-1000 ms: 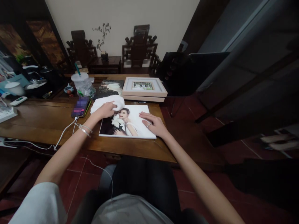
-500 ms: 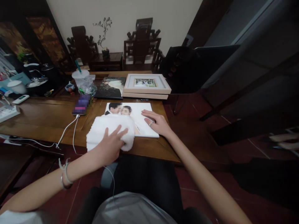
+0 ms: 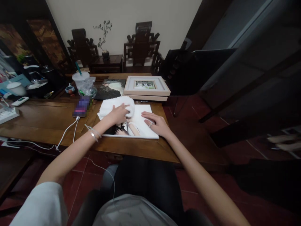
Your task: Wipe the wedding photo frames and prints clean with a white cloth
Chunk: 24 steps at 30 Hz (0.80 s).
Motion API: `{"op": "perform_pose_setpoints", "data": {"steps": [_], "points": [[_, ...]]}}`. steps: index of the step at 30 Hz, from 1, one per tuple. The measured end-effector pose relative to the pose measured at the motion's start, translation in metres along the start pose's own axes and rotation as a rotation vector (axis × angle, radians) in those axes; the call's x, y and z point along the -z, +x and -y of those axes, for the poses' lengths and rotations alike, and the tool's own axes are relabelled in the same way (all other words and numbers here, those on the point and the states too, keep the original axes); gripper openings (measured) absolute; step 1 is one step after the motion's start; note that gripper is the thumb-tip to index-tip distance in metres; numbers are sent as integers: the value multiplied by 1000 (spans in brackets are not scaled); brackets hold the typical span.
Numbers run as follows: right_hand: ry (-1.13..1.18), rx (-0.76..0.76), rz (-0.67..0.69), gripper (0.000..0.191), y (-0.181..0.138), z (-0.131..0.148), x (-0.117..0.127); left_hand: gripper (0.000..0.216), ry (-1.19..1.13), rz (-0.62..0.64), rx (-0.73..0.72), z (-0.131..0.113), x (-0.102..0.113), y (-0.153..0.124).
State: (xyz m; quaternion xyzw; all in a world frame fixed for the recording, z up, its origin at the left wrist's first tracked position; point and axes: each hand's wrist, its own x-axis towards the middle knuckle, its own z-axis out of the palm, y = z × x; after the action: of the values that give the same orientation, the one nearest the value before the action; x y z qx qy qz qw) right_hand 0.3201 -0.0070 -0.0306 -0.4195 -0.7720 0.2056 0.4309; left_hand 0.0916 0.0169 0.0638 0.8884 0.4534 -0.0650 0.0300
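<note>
A white fluffy towel (image 3: pixel 108 106) covers the upper left part of a photo panel (image 3: pixel 137 129) that lies flat on the table. My left hand (image 3: pixel 119 113) is pressed onto the towel, fingers bent into it and holding it. The panel's lower edge shows dark clothing and a bare arm in the print; the faces are hidden under the towel. On the panel's right side rests my right hand (image 3: pixel 157 124), fingers stretched out and flat, with a ring on one finger.
Behind the panel are stacked picture frames (image 3: pixel 145 91) and a dark photo panel (image 3: pixel 109 91). Farther left stand a plastic cup (image 3: pixel 79 78), a crumpled clear bag (image 3: pixel 88 89) and a phone (image 3: pixel 82 107) with a white cable (image 3: pixel 67 130). The wooden table (image 3: pixel 138 150) ends near my lap.
My left hand has slid the towel away from me, from the panel's near left corner to its upper left part. The lower print is now uncovered. My right hand stays on the panel.
</note>
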Motion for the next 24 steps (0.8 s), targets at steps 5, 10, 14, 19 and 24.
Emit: {"op": "perform_pose_setpoints", "data": {"steps": [5,10,14,19,24], "points": [[2,-1,2,29,0,0,0,46,-20,4,61,-1,0,19],[-4,6,4,30,0,0,-1,49,31,59,7,-35,-2,-15],[-28,8,5,30,0,-1,-2,44,81,117,-58,-73,-4,-66],[-24,8,-1,31,0,0,-2,37,129,111,-189,-99,-5,-104],[-20,-10,3,30,0,2,-1,40,102,113,-157,-82,5,-73]]}}
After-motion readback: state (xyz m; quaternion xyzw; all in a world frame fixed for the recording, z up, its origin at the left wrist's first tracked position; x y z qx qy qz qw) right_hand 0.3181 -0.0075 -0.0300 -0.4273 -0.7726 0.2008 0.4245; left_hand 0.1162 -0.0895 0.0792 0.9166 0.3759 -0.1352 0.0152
